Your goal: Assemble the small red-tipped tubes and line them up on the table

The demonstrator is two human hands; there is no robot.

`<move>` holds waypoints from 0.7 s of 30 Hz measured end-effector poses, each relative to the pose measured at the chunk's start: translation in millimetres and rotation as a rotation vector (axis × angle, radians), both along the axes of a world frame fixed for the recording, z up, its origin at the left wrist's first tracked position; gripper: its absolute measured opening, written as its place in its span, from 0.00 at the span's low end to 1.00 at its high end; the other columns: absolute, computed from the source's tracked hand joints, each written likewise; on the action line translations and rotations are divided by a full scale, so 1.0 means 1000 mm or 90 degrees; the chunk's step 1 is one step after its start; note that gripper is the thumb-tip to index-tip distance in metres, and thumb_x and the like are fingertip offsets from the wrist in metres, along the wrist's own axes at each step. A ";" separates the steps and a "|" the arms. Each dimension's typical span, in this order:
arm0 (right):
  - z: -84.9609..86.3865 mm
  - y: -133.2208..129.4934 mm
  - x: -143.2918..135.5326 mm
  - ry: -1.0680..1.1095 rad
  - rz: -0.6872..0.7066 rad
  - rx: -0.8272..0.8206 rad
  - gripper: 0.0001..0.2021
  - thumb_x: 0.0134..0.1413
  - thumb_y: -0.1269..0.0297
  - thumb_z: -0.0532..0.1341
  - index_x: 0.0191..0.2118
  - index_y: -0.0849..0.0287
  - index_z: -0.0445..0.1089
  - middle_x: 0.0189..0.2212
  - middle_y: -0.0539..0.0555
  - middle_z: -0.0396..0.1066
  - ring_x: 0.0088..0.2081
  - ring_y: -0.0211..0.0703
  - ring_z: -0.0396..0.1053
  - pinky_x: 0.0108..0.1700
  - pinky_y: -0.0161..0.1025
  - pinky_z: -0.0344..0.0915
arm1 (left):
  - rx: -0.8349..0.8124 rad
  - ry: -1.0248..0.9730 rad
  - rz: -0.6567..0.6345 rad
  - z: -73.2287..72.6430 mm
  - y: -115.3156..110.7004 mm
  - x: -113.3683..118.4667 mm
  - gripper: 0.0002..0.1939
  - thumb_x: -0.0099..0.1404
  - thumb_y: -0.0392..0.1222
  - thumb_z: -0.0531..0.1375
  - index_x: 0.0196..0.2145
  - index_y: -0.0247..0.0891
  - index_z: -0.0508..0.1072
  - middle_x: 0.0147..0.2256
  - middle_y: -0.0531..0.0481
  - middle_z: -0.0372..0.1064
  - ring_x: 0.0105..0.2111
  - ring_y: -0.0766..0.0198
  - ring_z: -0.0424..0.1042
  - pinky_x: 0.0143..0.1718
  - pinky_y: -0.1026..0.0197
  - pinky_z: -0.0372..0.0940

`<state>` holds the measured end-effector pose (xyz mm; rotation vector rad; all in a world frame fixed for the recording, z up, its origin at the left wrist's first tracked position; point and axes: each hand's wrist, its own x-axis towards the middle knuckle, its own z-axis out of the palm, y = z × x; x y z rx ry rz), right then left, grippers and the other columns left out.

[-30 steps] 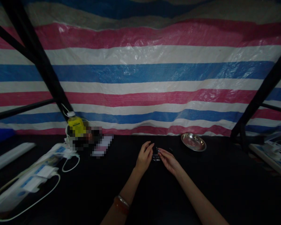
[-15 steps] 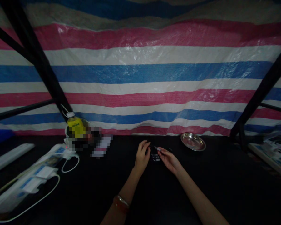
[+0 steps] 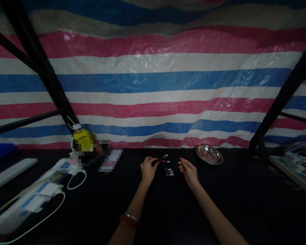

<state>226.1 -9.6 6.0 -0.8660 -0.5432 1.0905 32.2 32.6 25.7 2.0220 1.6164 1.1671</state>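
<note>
Nearest, two bracelets (image 3: 129, 221), one silver and one orange-red, circle the left wrist. On the black table (image 3: 168, 207), at least three slim pens (image 3: 169, 174) with silvery ends lie between the hands; dimness hides the exact count. The left hand (image 3: 148, 170) pinches one further pen (image 3: 164, 157) at the row's far side. The right hand (image 3: 190, 173) is half curled, apart from them; whether it grips anything small, I cannot tell. Beyond are one round metal dish (image 3: 209, 154), one yellow bottle (image 3: 83, 139) and one striped tarpaulin (image 3: 163, 81).

"Where could a hand pass?"
"Over the black tabletop (image 3: 211, 182), between the right hand (image 3: 190, 173) and the metal dish (image 3: 209, 155)."
"And leftward?"
"Pen-like sticks (image 3: 168, 174) obstruct, then the left hand (image 3: 149, 170)."
</note>
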 end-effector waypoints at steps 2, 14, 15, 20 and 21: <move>-0.003 0.002 0.003 -0.020 -0.060 -0.004 0.17 0.32 0.58 0.70 0.32 0.61 0.74 0.23 0.51 0.73 0.17 0.31 0.61 0.16 0.32 0.56 | -0.037 0.029 -0.019 0.000 0.001 -0.003 0.07 0.57 0.41 0.61 0.35 0.44 0.76 0.35 0.51 0.66 0.39 0.61 0.69 0.42 0.56 0.61; -0.010 0.005 0.013 -0.242 -0.175 -0.081 0.13 0.34 0.63 0.65 0.32 0.60 0.75 0.19 0.47 0.69 0.22 0.36 0.62 0.26 0.35 0.59 | -0.099 0.086 -0.076 -0.004 0.006 -0.010 0.11 0.58 0.46 0.60 0.39 0.47 0.75 0.36 0.51 0.64 0.41 0.60 0.67 0.43 0.56 0.60; -0.010 0.004 0.013 -0.275 -0.175 -0.076 0.12 0.36 0.64 0.64 0.32 0.59 0.75 0.21 0.48 0.70 0.24 0.38 0.64 0.29 0.36 0.61 | -0.102 0.093 -0.079 -0.003 0.006 -0.011 0.11 0.58 0.46 0.60 0.39 0.47 0.75 0.36 0.51 0.64 0.41 0.59 0.66 0.44 0.55 0.59; -0.007 -0.001 0.009 -0.384 -0.189 -0.009 0.13 0.40 0.68 0.58 0.35 0.57 0.75 0.29 0.51 0.71 0.33 0.43 0.67 0.41 0.41 0.62 | -0.119 0.098 -0.087 -0.003 0.007 -0.012 0.10 0.58 0.46 0.60 0.38 0.48 0.75 0.36 0.51 0.64 0.42 0.60 0.66 0.44 0.55 0.59; -0.007 -0.002 0.008 -0.393 -0.186 0.005 0.14 0.40 0.69 0.58 0.36 0.56 0.74 0.30 0.52 0.71 0.34 0.44 0.67 0.43 0.41 0.61 | -0.121 0.092 -0.087 -0.004 0.008 -0.012 0.10 0.57 0.45 0.60 0.38 0.48 0.75 0.36 0.51 0.64 0.41 0.60 0.66 0.44 0.55 0.59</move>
